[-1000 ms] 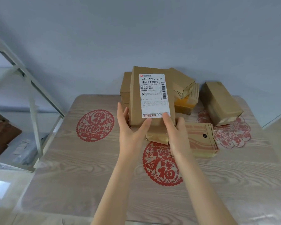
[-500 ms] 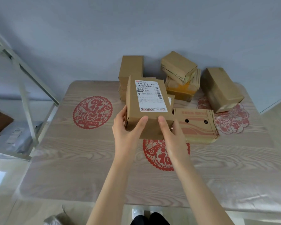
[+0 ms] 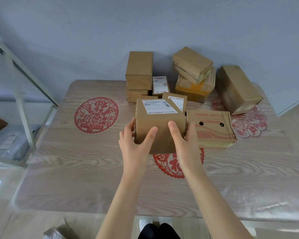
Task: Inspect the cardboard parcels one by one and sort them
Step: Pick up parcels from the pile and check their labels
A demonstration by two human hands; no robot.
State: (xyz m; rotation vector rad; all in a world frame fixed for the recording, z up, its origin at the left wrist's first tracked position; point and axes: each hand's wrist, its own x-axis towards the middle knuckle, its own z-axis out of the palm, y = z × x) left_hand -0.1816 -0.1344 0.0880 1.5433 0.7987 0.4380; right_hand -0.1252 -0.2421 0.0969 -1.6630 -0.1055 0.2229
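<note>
I hold a brown cardboard parcel (image 3: 160, 124) with a white shipping label on its top face, low over the middle of the table. My left hand (image 3: 134, 143) grips its left side, thumb across the front. My right hand (image 3: 185, 140) grips the right side the same way. Behind it sit several more parcels: a tall plain box (image 3: 139, 69), a small labelled box (image 3: 160, 84), a tilted box (image 3: 192, 64) on a yellow-taped one (image 3: 191, 89), a large box (image 3: 236, 88), and a printed box with two holes (image 3: 212, 128) just right of the held parcel.
The wood-grain table (image 3: 76, 169) carries red paper-cut decorations (image 3: 96, 115). A white metal shelf frame (image 3: 22, 107) stands at the left with bags on a lower level. The table's left half and front are bare of parcels. My shoes show below the front edge.
The held parcel has come down from upright in front of me and tipped back, so its label now faces up. Both hands lowered with it.
</note>
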